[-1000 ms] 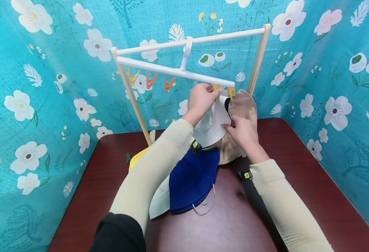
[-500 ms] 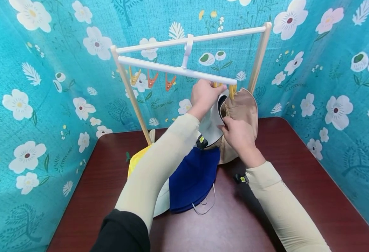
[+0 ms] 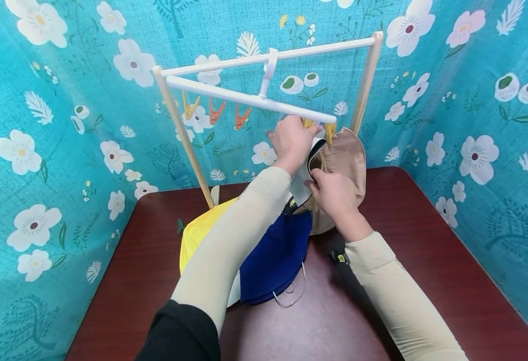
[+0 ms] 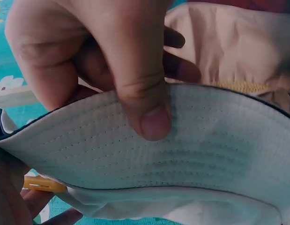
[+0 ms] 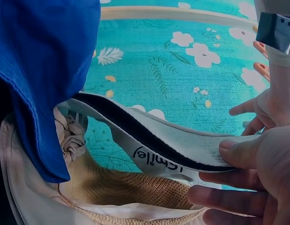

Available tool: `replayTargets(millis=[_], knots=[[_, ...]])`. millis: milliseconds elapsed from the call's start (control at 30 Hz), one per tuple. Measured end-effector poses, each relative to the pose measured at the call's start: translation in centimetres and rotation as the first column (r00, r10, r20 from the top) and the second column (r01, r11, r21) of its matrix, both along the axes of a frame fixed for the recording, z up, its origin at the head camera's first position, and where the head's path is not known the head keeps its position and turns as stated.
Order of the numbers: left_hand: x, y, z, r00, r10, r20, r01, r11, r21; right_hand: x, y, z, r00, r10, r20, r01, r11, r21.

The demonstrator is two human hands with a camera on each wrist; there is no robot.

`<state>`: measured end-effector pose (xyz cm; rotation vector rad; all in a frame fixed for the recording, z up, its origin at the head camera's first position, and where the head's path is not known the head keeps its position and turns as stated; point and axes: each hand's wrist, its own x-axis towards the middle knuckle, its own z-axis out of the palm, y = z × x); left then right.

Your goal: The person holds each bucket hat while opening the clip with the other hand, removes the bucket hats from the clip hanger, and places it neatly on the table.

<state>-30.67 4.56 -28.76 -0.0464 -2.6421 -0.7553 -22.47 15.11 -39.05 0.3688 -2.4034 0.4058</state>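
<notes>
A white hat [image 3: 301,184] with a dark edge hangs beneath the right part of the white hanger bar [image 3: 218,92]. My left hand [image 3: 289,143] is up at the bar, its thumb and fingers about a yellow clip [image 3: 308,123]; this clip [image 4: 44,183] is partly covered in the left wrist view. Lower down, my right hand [image 3: 336,195] pinches the hat's stitched brim [image 4: 196,126], thumb on the pale face and fingers behind. Dark printed letters [image 5: 159,161] show inside the hat. Beside it a tan hat [image 3: 347,155] hangs near another yellow clip [image 3: 330,133].
Wooden posts [image 3: 366,85] carry the rack's top rail [image 3: 327,49]. Orange clips [image 3: 242,118] and a yellow one hang at the bar's left. A blue hat [image 3: 275,260] with a cord and a yellow hat [image 3: 196,230] lie on the dark red table [image 3: 128,281].
My right hand has moved a little left and up with the brim, turning it so that the dark inner side shows. The left hand has stayed by the yellow clip.
</notes>
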Motion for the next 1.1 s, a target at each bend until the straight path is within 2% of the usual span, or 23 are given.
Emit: replayTargets(millis=[167, 400, 500, 667, 867, 967, 1033, 1100], knots=[[-0.2, -0.2, -0.1, 1.0, -0.007, -0.021, 0.006, 0.999, -0.048, 0.1, -0.5, -0.1, 0.999, 0.001, -0.035, -0.001, 1.0, -0.007], [0.1, -0.2, -0.2, 0.999, -0.028, -0.043, 0.024, 0.995, -0.092, 0.1, -0.5, -0.6, 0.998, -0.039, -0.045, 0.037, 0.998, -0.046], [0.0, 0.0, 0.0, 1.0, -0.016, -0.016, 0.014, 0.995, -0.097, 0.0, -0.6, -0.8, 0.997, -0.045, -0.056, 0.041, 0.997, -0.06], [0.0, 0.6, 0.4, 0.997, 0.023, 0.07, -0.017, 0.996, -0.082, -0.1, -0.6, -0.9, 0.997, -0.061, -0.04, 0.057, 0.995, -0.078], [0.3, 1.0, 0.4, 0.997, 0.014, 0.078, -0.006, 0.994, -0.107, -0.3, -0.1, -1.3, 0.992, -0.124, 0.037, 0.128, 0.982, -0.14], [0.5, 0.9, 0.2, 0.998, -0.012, 0.063, 0.016, 0.998, -0.061, -0.5, 0.1, -1.4, 0.988, -0.139, 0.071, 0.149, 0.974, -0.172], [0.7, 0.7, 0.1, 0.998, -0.035, 0.055, 0.034, 0.999, 0.024, -0.6, 0.3, -1.4, 0.986, -0.14, 0.09, 0.155, 0.97, -0.185], [0.8, 0.6, -0.2, 0.998, -0.04, 0.039, 0.034, 0.99, 0.136, -0.6, 0.3, -1.3, 0.984, -0.143, 0.104, 0.161, 0.968, -0.193]])
